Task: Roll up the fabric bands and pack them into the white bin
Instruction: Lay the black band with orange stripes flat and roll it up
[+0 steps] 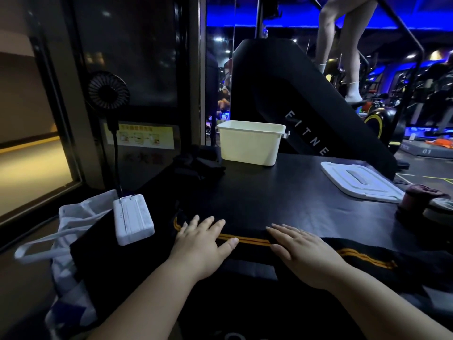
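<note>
Fabric band [245, 240], black with orange stripes, lies stretched along near edge of bench [282, 192]. Left grip [203, 238] flat on band, fingers spread, palm down. Right grip [304, 249] flat on band too, fingers straight and close together. White power bank [132, 219] just left of left grip. Farther right, white lid [360, 182]. At far edge, white bin [250, 146] upright; dark fabric heap [196, 163] just left of it.
</note>
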Available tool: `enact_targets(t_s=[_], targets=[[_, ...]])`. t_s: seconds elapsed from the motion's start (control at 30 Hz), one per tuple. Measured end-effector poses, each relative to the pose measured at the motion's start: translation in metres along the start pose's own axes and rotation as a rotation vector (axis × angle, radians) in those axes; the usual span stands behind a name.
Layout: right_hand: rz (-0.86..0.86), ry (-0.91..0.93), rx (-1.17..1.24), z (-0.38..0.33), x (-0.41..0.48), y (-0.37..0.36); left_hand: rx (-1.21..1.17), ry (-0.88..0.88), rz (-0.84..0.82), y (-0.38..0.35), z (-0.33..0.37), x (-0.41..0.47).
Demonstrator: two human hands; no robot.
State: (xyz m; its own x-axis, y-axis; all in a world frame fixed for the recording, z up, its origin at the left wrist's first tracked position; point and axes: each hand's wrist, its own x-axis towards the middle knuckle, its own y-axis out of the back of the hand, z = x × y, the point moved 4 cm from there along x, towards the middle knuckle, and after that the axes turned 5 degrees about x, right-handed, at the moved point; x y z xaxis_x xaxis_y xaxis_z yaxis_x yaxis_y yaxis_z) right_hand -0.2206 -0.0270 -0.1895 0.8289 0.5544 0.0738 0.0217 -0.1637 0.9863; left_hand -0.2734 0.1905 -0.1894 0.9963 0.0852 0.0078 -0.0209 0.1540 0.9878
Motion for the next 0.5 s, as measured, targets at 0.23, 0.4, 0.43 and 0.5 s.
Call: enact_targets(t_s=[0.23, 0.4, 0.43, 0.5], targets=[[0.008, -0.002, -0.002, 0.000, 0.000, 0.001, 0.039, 0.087, -0.035, -0.002, -0.007, 0.002], [0.022, 0.006, 0.004, 0.001, 0.000, 0.000, 0.055, 0.070, -0.066, -0.003, -0.011, 0.003], [0.021, 0.005, 0.003, 0.001, 0.000, 0.000, 0.055, 0.063, -0.072, -0.004, -0.011, 0.003], [0.015, 0.011, -0.010, 0.000, -0.001, 0.000, 0.056, 0.048, -0.084, -0.004, -0.012, 0.002]])
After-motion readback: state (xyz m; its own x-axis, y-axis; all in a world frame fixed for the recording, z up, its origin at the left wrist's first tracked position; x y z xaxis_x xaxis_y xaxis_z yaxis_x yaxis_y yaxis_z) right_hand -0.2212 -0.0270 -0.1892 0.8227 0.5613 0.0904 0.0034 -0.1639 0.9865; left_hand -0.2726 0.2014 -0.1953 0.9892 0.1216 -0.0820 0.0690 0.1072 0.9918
